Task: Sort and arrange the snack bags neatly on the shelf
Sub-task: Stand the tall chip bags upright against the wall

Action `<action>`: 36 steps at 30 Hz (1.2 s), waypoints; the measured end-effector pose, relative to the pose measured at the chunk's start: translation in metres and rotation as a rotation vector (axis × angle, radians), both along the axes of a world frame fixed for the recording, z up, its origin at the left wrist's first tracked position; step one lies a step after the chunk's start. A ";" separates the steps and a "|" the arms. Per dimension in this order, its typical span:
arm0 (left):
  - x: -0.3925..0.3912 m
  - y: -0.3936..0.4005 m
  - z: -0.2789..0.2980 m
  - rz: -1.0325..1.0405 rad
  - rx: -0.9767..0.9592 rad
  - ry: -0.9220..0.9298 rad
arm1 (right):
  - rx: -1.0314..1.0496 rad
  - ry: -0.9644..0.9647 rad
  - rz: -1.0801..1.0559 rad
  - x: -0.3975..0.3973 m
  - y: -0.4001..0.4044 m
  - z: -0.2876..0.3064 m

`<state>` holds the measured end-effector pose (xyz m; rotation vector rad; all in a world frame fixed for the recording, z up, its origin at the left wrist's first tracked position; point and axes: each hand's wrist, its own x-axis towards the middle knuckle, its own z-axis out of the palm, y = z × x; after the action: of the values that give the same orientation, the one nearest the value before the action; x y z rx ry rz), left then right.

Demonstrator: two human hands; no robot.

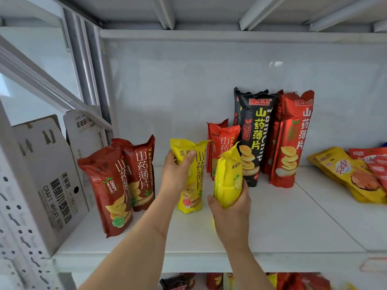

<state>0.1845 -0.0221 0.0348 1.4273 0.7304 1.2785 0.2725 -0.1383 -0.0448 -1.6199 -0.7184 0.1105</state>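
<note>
From the head camera, a white shelf carries several snack bags. The left hand grips the upper part of a yellow bag that stands upright near the middle of the shelf, thumb across its front. The right hand is wrapped round the lower half of a second yellow bag, held tilted just right of the first, its base clear of the shelf.

Toward the left edge stand two dark red bags, leaning against each other, beside a cardboard box at the shelf's left end. Behind the yellow bags, nearer the back wall, stand small red bags, a tall black bag and a tall red bag side by side. At the right edge flat yellow and red packets lie in a heap.
</note>
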 end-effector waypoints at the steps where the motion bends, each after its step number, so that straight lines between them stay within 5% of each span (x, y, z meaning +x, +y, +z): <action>1: -0.001 -0.001 -0.002 -0.015 -0.006 -0.016 | -0.006 0.005 0.013 0.000 -0.001 0.000; 22: -0.019 -0.005 -0.081 -0.115 -0.088 0.072 | 0.021 0.082 0.088 0.022 -0.012 -0.010; 29: -0.021 -0.002 -0.088 -0.151 -0.073 0.083 | -0.239 -0.173 -0.102 0.018 -0.019 -0.008; 36: -0.020 -0.003 -0.087 -0.160 -0.049 0.118 | -0.170 -0.061 0.142 0.029 -0.024 -0.017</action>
<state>0.1642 -0.0250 -0.0525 1.4993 0.7061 1.0546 0.3011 -0.1625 -0.0614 -1.7390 -0.8911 0.2305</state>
